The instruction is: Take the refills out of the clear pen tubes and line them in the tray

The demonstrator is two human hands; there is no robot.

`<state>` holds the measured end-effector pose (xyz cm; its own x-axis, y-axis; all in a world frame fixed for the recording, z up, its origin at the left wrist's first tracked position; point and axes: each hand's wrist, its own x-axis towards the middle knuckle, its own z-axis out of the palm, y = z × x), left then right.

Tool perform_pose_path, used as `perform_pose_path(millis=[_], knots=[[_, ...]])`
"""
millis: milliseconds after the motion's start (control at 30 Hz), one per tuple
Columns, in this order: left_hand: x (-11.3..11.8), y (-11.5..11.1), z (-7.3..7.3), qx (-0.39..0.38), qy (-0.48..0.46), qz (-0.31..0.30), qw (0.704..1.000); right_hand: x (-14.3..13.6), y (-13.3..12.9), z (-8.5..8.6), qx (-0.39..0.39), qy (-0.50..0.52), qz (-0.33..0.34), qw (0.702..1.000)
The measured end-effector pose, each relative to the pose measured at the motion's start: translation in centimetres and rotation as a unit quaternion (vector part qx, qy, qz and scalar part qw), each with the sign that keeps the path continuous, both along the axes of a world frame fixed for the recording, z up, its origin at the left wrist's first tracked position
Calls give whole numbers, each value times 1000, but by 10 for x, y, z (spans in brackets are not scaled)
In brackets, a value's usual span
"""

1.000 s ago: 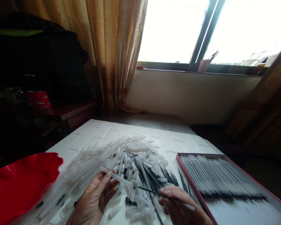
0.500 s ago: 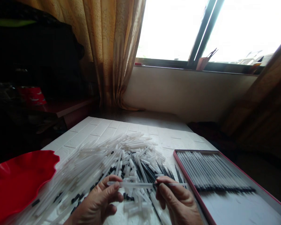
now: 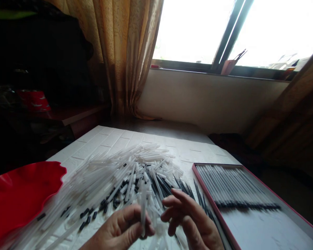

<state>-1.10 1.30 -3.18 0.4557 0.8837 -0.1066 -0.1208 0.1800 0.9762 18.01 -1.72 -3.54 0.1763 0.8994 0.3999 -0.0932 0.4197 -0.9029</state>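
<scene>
My left hand (image 3: 127, 225) pinches a clear plastic tube (image 3: 143, 208) that stands nearly upright between thumb and fingers. Beside it, my right hand (image 3: 189, 218) has its fingers apart and holds nothing. Beyond both hands lies a heap of clear tubes (image 3: 99, 177) on the white table. Small black caps (image 3: 87, 219) are scattered near my left hand. Thin black sticks (image 3: 164, 185) lie in the pile behind my right hand. Short clear pieces below and between the hands are blurred.
A pink-edged tray (image 3: 261, 227) at the right holds a row of tubes (image 3: 224, 184) with black ends. At the left is a red scalloped dish (image 3: 18, 198). A window, curtains and a dark side table stand behind.
The tube held level between both hands has turned upright in my left hand. My right hand has let go and opened its fingers. The view has shifted slightly.
</scene>
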Motion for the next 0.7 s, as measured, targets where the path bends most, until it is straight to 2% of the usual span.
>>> perform_pose_path(millis=[67,133,300,433,567,633,700], knots=[[-2,4,-3,-15,-62,80,995,2,8,-8,32,-90,-16,995],[-6,11,-7,-6,-96,130,987,3,16,-19,69,-212,-21,975],[-18,27,-14,16,-110,181,977,-2,27,-40,114,-467,-22,876],[-19,31,-13,10,-101,206,973,-17,33,-32,120,-587,-43,799],[-16,34,-15,8,-86,190,978,-34,41,-18,111,-688,-47,716],[-15,35,-18,13,-79,178,981,-40,46,-16,113,-709,-48,694],[-15,35,-22,21,-70,171,983,-42,49,-18,112,-715,-45,688]])
